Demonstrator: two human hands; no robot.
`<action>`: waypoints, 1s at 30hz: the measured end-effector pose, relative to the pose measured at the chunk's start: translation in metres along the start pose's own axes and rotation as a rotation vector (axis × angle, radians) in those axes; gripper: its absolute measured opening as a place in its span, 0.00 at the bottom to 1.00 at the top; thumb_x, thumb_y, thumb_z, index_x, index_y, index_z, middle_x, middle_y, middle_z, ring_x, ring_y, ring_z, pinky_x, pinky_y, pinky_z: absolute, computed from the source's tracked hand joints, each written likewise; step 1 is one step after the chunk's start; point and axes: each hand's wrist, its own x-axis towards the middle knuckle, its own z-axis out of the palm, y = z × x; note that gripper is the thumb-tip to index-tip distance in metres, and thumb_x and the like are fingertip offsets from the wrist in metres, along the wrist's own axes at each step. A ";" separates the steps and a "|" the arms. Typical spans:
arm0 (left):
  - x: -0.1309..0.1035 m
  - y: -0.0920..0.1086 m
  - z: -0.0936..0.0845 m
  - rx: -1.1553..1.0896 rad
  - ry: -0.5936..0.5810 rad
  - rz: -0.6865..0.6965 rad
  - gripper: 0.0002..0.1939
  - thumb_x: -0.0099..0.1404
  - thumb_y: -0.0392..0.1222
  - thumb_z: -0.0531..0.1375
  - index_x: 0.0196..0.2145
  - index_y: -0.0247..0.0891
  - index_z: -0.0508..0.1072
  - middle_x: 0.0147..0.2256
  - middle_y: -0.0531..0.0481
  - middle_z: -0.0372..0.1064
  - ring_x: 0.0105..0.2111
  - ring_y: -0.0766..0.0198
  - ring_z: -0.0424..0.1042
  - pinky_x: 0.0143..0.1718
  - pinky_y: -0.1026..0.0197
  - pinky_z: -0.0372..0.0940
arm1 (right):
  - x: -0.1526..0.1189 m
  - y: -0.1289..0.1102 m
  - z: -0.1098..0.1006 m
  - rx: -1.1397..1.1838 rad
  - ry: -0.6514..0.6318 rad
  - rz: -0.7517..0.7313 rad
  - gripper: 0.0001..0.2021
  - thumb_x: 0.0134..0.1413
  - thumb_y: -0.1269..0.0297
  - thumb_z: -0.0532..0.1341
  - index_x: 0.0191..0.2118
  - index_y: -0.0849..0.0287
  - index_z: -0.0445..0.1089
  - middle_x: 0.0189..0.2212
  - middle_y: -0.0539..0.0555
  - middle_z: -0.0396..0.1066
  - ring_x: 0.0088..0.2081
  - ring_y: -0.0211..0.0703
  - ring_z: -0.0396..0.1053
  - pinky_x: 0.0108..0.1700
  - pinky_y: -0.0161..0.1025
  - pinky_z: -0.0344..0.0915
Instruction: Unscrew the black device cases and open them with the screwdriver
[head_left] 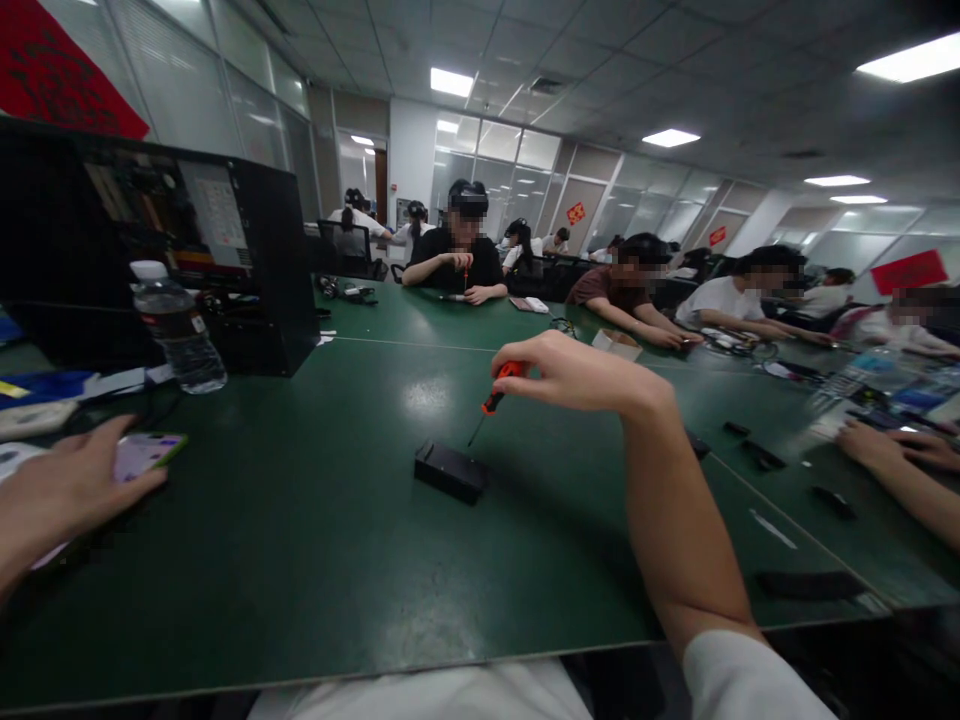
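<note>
My right hand (pixel 581 370) is closed around the orange-and-black handle of a screwdriver (pixel 493 403). Its thin shaft slants down to the left, with the tip just above the far right end of a small black box (pixel 450 472). The box lies on the green table (pixel 315 560); whether the tip touches it I cannot tell. At the left edge, my left hand (pixel 64 495) grips a smartphone (pixel 146 455) with a green edge, thumb and fingers on either side. My palm covers much of the phone.
An open computer case (pixel 262 260) stands at the left behind a water bottle (pixel 176 325). Small black parts (pixel 761 455) lie on the right, near another person's hand (pixel 870 445). Across the table a person in black (pixel 427 245) holds a screwdriver.
</note>
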 end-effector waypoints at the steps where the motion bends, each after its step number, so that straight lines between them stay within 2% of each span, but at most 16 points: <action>1: -0.004 0.015 -0.010 0.078 -0.032 -0.022 0.50 0.65 0.71 0.46 0.66 0.22 0.59 0.58 0.25 0.66 0.52 0.35 0.70 0.48 0.39 0.66 | 0.000 0.000 0.000 -0.003 0.004 0.001 0.14 0.66 0.55 0.58 0.43 0.59 0.76 0.34 0.53 0.76 0.33 0.39 0.69 0.36 0.34 0.57; 3: -0.014 0.053 -0.029 0.089 0.006 0.111 0.44 0.67 0.63 0.50 0.67 0.23 0.57 0.63 0.27 0.59 0.58 0.35 0.66 0.55 0.38 0.65 | -0.001 0.001 -0.001 -0.003 0.005 -0.004 0.14 0.66 0.55 0.58 0.43 0.59 0.76 0.34 0.53 0.76 0.33 0.39 0.69 0.36 0.34 0.57; 4: -0.020 0.075 -0.036 0.030 0.042 0.226 0.42 0.67 0.61 0.51 0.67 0.25 0.57 0.64 0.30 0.58 0.59 0.36 0.65 0.58 0.39 0.63 | -0.001 0.001 -0.001 -0.003 0.004 -0.007 0.14 0.66 0.55 0.58 0.43 0.60 0.76 0.34 0.53 0.76 0.32 0.39 0.68 0.35 0.34 0.57; 7: -0.043 0.145 -0.043 -0.290 0.052 0.547 0.33 0.69 0.58 0.52 0.64 0.35 0.62 0.64 0.39 0.61 0.61 0.42 0.65 0.63 0.40 0.60 | -0.001 0.000 -0.002 -0.008 0.001 -0.010 0.15 0.66 0.54 0.58 0.43 0.60 0.76 0.33 0.53 0.76 0.32 0.38 0.68 0.36 0.34 0.57; 9: -0.059 0.190 -0.039 -0.427 -0.060 0.724 0.28 0.70 0.57 0.55 0.62 0.41 0.65 0.64 0.43 0.62 0.61 0.46 0.66 0.63 0.43 0.63 | 0.000 -0.001 -0.002 -0.009 -0.007 -0.005 0.15 0.66 0.55 0.58 0.42 0.61 0.76 0.33 0.53 0.75 0.32 0.38 0.68 0.35 0.34 0.57; 11: -0.073 0.232 -0.032 -0.487 -0.126 0.854 0.27 0.70 0.53 0.58 0.63 0.43 0.65 0.65 0.43 0.61 0.63 0.48 0.65 0.64 0.44 0.63 | 0.001 -0.001 -0.002 -0.002 -0.030 -0.005 0.15 0.66 0.55 0.58 0.42 0.61 0.76 0.33 0.53 0.76 0.31 0.38 0.68 0.35 0.34 0.57; 13: -0.082 0.270 -0.023 -0.561 -0.117 0.941 0.26 0.69 0.48 0.60 0.63 0.43 0.66 0.66 0.41 0.60 0.64 0.48 0.63 0.65 0.44 0.61 | 0.001 -0.001 -0.001 0.008 -0.054 -0.010 0.15 0.66 0.55 0.58 0.42 0.61 0.76 0.32 0.53 0.76 0.31 0.39 0.68 0.35 0.34 0.57; 16: -0.086 0.311 -0.008 -0.677 -0.046 0.947 0.26 0.65 0.47 0.64 0.59 0.41 0.69 0.63 0.40 0.63 0.63 0.45 0.63 0.64 0.42 0.62 | 0.002 0.000 -0.001 0.022 -0.065 -0.022 0.14 0.65 0.56 0.59 0.42 0.61 0.77 0.33 0.54 0.77 0.31 0.39 0.69 0.35 0.34 0.58; 18: -0.084 0.325 0.000 -0.757 -0.023 0.909 0.21 0.66 0.46 0.63 0.55 0.41 0.71 0.60 0.41 0.66 0.60 0.48 0.66 0.63 0.44 0.63 | 0.002 0.000 0.000 0.021 -0.062 -0.031 0.14 0.65 0.56 0.59 0.41 0.61 0.77 0.33 0.54 0.77 0.31 0.39 0.69 0.35 0.34 0.58; 20: -0.079 0.330 0.006 -0.821 -0.012 0.910 0.19 0.67 0.45 0.62 0.54 0.41 0.72 0.57 0.42 0.69 0.58 0.50 0.67 0.62 0.47 0.63 | 0.003 0.000 0.001 0.015 -0.062 -0.041 0.14 0.65 0.56 0.59 0.41 0.61 0.76 0.32 0.53 0.77 0.31 0.39 0.69 0.35 0.34 0.58; 30: -0.075 0.319 0.008 -0.814 -0.074 1.007 0.16 0.69 0.45 0.61 0.53 0.40 0.73 0.53 0.43 0.72 0.55 0.54 0.70 0.59 0.52 0.65 | 0.005 -0.001 0.004 0.015 -0.082 -0.053 0.12 0.65 0.58 0.59 0.41 0.60 0.76 0.32 0.52 0.75 0.32 0.38 0.69 0.36 0.34 0.58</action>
